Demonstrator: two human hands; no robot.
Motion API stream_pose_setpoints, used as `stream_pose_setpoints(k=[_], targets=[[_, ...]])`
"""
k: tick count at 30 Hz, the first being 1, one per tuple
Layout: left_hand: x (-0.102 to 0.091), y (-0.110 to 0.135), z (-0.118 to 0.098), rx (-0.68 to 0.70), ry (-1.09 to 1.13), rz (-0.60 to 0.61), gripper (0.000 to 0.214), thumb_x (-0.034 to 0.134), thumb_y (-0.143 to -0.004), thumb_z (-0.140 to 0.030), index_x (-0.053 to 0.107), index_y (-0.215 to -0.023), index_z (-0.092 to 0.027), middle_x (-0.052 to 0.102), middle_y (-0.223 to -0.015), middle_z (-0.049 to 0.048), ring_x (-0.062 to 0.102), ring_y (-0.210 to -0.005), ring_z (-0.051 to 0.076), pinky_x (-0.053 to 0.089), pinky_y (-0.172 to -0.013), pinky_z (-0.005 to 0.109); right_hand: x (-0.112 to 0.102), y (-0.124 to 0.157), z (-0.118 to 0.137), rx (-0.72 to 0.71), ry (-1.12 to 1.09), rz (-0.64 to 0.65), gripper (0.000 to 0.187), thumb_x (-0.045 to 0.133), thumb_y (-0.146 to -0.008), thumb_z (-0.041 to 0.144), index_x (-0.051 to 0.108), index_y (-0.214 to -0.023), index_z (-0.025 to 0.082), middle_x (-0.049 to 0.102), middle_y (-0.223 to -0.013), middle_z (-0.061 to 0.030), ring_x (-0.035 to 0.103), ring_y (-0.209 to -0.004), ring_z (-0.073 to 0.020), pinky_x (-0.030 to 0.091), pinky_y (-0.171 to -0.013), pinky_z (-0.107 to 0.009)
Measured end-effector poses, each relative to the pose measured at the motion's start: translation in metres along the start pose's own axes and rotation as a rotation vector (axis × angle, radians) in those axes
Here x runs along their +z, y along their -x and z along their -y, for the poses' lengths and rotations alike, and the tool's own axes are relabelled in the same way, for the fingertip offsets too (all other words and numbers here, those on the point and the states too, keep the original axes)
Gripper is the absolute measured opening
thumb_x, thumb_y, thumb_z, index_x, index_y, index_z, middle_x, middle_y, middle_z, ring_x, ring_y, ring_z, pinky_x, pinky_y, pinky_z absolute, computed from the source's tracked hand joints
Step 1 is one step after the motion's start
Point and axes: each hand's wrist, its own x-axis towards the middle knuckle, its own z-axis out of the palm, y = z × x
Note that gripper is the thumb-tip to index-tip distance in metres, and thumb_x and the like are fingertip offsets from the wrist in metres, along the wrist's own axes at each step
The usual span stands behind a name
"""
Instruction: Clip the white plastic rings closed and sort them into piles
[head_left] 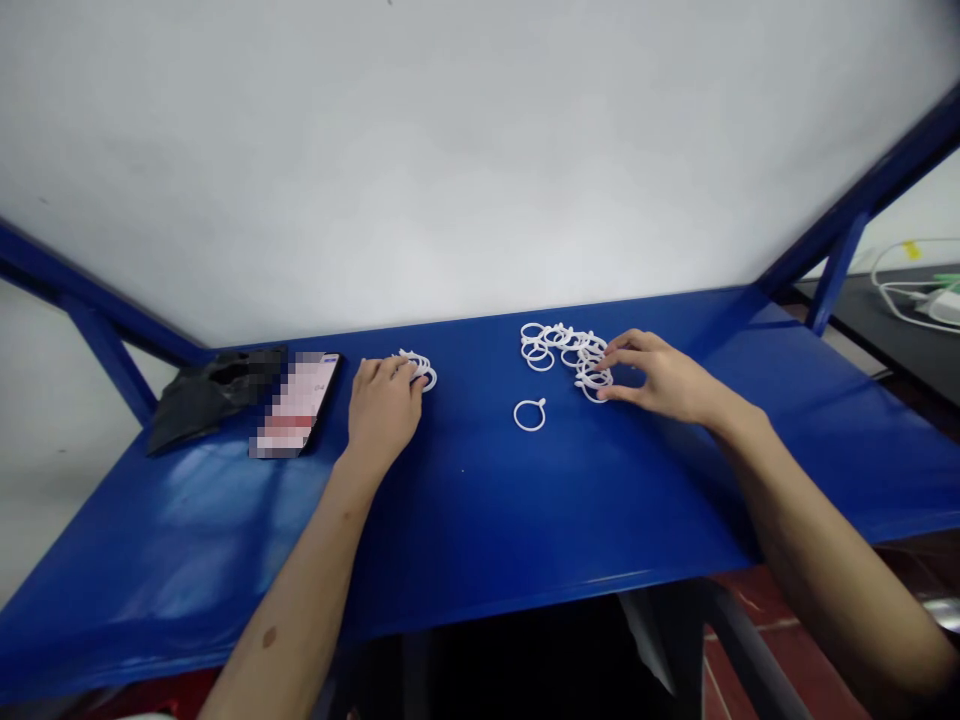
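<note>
My left hand (386, 405) is on the blue table, its fingers curled over a small bunch of white plastic rings (427, 372). The fingertips are partly hidden behind the hand. To the right lies a loose pile of several white rings (555, 338), each with a small knob on its rim. My right hand (649, 380) is at the near right end of this pile, thumb and fingers apart and touching the rings there. Between the hands, a single white ring (529, 416) lies flat, apart from the pile.
A phone (300, 405) with its screen lit lies left of my left hand, beside a crumpled black bag (210, 395). A pale wall (480, 180) rises behind the blue table (480, 530). Blue frame bars (840, 260) slope up at both sides. White cables (911, 300) lie on a dark surface far right.
</note>
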Motion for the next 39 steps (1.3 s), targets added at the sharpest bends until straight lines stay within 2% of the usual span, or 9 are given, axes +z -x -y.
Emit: stream_pose_setpoints(k=[2, 5, 9, 13, 18, 22, 28, 35, 39], targets=[[0.000, 0.001, -0.002, 0.005, -0.001, -0.017, 0.033, 0.048, -0.097, -0.033, 0.070, -0.111, -0.013, 0.067, -0.123, 0.0151, 0.054, -0.118, 0.034, 0.035, -0.112, 0.054, 0.005, 0.005, -0.010, -0.007, -0.016, 0.023, 0.037, 0.072, -0.083, 0.054, 0.074, -0.108, 0.027, 0.059, -0.119, -0.0101, 0.058, -0.110, -0.0294, 0.050, -0.096, -0.049], [-0.002, 0.001, -0.005, 0.022, 0.020, -0.099, 0.029, 0.051, -0.096, -0.032, 0.070, -0.109, -0.015, 0.068, -0.119, 0.0148, 0.055, -0.117, 0.034, 0.036, -0.111, 0.055, 0.010, 0.006, -0.012, -0.012, -0.035, 0.035, 0.027, 0.074, -0.082, 0.048, 0.077, -0.100, 0.027, 0.056, -0.117, -0.0096, 0.057, -0.107, -0.0282, 0.051, -0.095, -0.048], [-0.006, 0.000, -0.009, 0.076, 0.090, -0.209, 0.022, 0.053, -0.096, -0.029, 0.069, -0.106, -0.018, 0.070, -0.115, 0.0135, 0.057, -0.114, 0.032, 0.040, -0.108, 0.055, 0.012, 0.003, 0.004, -0.038, -0.050, 0.048, 0.012, 0.072, -0.086, 0.036, 0.077, -0.089, 0.025, 0.054, -0.113, -0.0088, 0.056, -0.103, -0.0252, 0.051, -0.093, -0.046], [-0.011, 0.002, -0.019, 0.153, 0.161, -0.234, 0.018, 0.053, -0.097, -0.028, 0.068, -0.104, -0.020, 0.072, -0.111, 0.0100, 0.059, -0.109, 0.028, 0.042, -0.107, 0.054, 0.014, 0.002, 0.022, -0.039, -0.084, 0.061, 0.010, 0.068, -0.089, 0.030, 0.075, -0.088, 0.022, 0.051, -0.115, -0.0089, 0.057, -0.101, -0.0232, 0.053, -0.091, -0.043], [-0.016, 0.009, -0.040, 0.264, 0.251, -0.202, 0.013, 0.056, -0.096, -0.023, 0.068, -0.099, -0.021, 0.073, -0.104, 0.0059, 0.060, -0.103, 0.024, 0.047, -0.102, 0.045, 0.019, 0.002, 0.037, -0.060, -0.142, 0.091, 0.011, 0.066, -0.091, 0.029, 0.071, -0.091, 0.019, 0.050, -0.124, -0.0107, 0.060, -0.100, -0.0211, 0.054, -0.091, -0.041], [-0.015, 0.019, -0.059, 0.410, 0.332, -0.119, 0.013, 0.056, -0.097, -0.020, 0.068, -0.101, -0.020, 0.073, -0.102, 0.0039, 0.061, -0.101, 0.020, 0.047, -0.104, 0.041, 0.022, 0.002, 0.046, -0.091, -0.183, 0.089, 0.015, 0.065, -0.093, 0.033, 0.071, -0.090, 0.019, 0.053, -0.121, -0.0103, 0.060, -0.103, -0.0220, 0.053, -0.091, -0.042], [-0.003, 0.029, -0.075, 0.592, 0.335, 0.040, 0.027, 0.054, -0.098, -0.017, 0.065, -0.123, -0.020, 0.067, -0.128, 0.0052, 0.055, -0.116, 0.023, 0.050, -0.100, 0.041, 0.021, 0.001, 0.059, -0.125, -0.236, -0.005, 0.017, 0.065, -0.094, 0.035, 0.069, -0.088, 0.020, 0.058, -0.115, -0.0090, 0.061, -0.103, -0.0210, 0.053, -0.090, -0.038], [-0.002, 0.027, -0.077, 0.565, 0.318, 0.090, 0.015, 0.055, -0.099, -0.025, 0.067, -0.093, -0.018, 0.069, -0.099, 0.0051, 0.057, -0.097, 0.021, 0.049, -0.088, 0.039, 0.013, 0.003, 0.067, -0.076, -0.116, -0.107, 0.022, 0.061, -0.096, 0.041, 0.061, -0.087, 0.020, 0.068, -0.084, -0.0040, 0.064, -0.075, -0.0166, 0.049, -0.067, -0.029], [-0.002, 0.029, -0.077, 0.566, 0.339, 0.102, 0.015, 0.057, -0.098, -0.028, 0.065, -0.091, -0.018, 0.068, -0.095, 0.0045, 0.055, -0.094, 0.021, 0.047, -0.087, 0.038, 0.013, 0.005, 0.070, -0.002, -0.032, -0.121, 0.026, 0.061, -0.096, 0.042, 0.059, -0.083, 0.020, 0.069, -0.081, -0.0038, 0.062, -0.066, -0.0153, 0.045, -0.059, -0.028]])
